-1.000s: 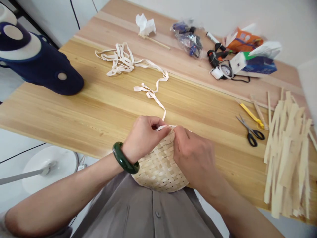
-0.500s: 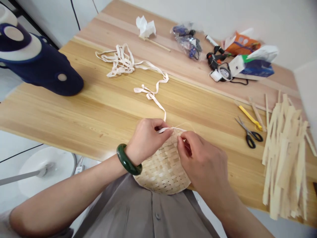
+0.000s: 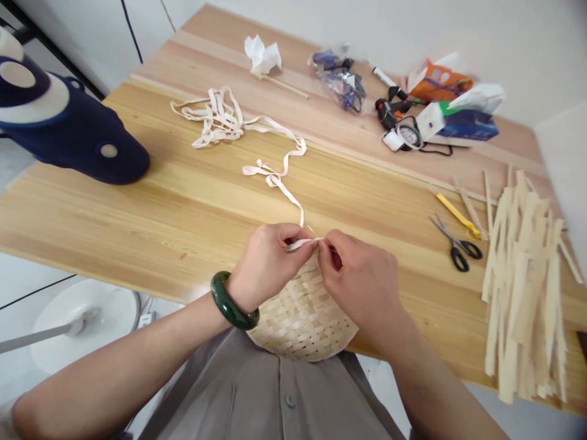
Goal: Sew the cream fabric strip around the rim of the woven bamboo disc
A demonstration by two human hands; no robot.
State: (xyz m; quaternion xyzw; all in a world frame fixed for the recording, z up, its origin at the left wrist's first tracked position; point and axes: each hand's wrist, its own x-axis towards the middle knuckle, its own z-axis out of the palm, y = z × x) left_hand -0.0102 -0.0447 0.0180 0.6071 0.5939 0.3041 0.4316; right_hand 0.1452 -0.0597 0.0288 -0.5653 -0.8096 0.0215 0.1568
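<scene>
A woven bamboo piece (image 3: pixel 305 315), pale and checkered with a rounded lower edge, leans between my body and the table edge. My left hand (image 3: pixel 275 263), with a green bangle at the wrist, pinches a white ribbon (image 3: pixel 300 243) along the woven piece's top edge. Close beside it, my right hand (image 3: pixel 360 275) is closed in a pinch on the same edge, fingertips almost touching the left ones. Whether a needle sits in the right fingers is hidden. From the left hand the ribbon runs up the table to a loose tangle.
Black-handled scissors (image 3: pixel 456 244), a yellow cutter (image 3: pixel 458 215) and a stack of bamboo strips (image 3: pixel 525 293) lie at right. Tissue packs (image 3: pixel 463 119), a glue gun (image 3: pixel 389 113) and bagged items (image 3: pixel 342 79) stand at the back. A dark blue object (image 3: pixel 87 134) juts in at left.
My right hand has moved left and slightly up, from the edge's right side to meet my left fingertips. The thin thread loop seen above the edge has mostly gone from sight.
</scene>
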